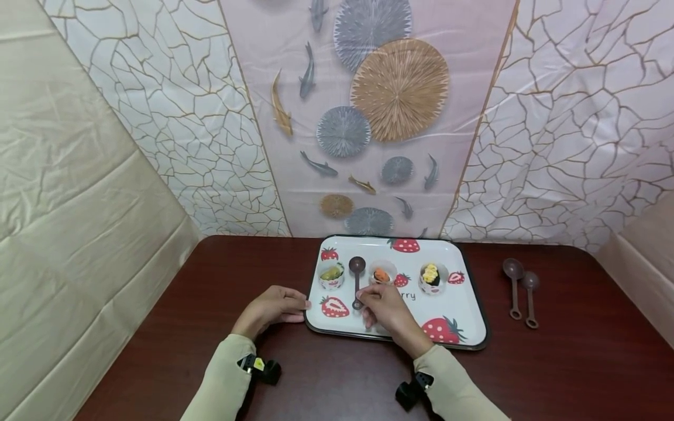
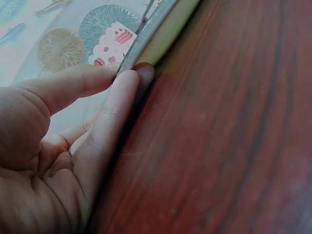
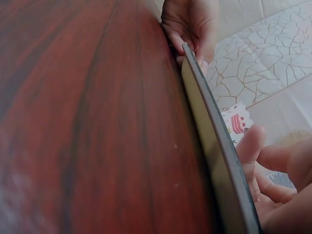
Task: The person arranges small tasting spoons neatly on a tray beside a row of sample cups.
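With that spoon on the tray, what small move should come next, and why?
Probably draw the right hand back from the spoon. It already lies on the tray, between the left cup and the middle cup, while the left hand pinches the tray's edge. Two more spoons lie on the table to the right, so a free right hand could reach for them.

A patterned backdrop (image 1: 368, 123) hangs behind the reddish-brown table (image 1: 574, 356), with cream cloth (image 1: 84, 228) at left.
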Demonstrator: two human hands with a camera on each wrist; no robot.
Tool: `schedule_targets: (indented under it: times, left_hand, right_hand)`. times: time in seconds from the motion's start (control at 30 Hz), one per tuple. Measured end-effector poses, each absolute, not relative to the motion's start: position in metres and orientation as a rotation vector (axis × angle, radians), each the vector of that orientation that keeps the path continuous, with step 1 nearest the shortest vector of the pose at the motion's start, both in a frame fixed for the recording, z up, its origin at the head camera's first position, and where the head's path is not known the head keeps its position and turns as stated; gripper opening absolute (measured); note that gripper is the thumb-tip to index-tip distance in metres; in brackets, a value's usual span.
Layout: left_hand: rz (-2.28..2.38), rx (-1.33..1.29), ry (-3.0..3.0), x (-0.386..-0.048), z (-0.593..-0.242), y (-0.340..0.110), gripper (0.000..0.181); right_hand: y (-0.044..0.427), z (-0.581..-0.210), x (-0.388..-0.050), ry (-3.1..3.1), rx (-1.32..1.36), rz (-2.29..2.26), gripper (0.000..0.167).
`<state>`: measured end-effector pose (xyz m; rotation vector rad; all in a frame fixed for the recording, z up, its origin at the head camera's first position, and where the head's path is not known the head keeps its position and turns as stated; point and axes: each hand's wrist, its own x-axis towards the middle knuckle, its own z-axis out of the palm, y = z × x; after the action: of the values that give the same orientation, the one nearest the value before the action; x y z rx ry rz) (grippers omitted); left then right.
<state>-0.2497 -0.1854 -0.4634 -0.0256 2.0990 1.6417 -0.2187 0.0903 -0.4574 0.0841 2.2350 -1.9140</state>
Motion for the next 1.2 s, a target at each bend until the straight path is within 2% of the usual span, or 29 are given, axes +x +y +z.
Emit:
schedule_targets:
  times: [0.3,0.7,0.9,1.2]
  left_hand:
    - [1.634,-0.032,2.109,-0.2531,-0.4629,-0.1826,0.034]
    - [1.636,-0.01,2.117,-0.2499,-0.4624,-0.1824,0.037]
    - [1.632,-0.005,2.121,-0.2482,-0.4607,-0.1834,0.038]
    - [1.65,0.0,2.105,-0.2469,-0.4609,-0.1831,0.037]
  right_hand:
    - [0.093,-0.4578,-0.2177,2.199,0.076,-1.927,0.024]
    - [0.0932,-0.4556,-0.2149,2.185,0.068,-1.846,0.018]
    - [0.0916,-0.4553,-0.215,2.21,0.051,-1.801,0.021]
    - [0.0899,-0.4562,-0.2135,2.27,0.057,-1.794,0.01]
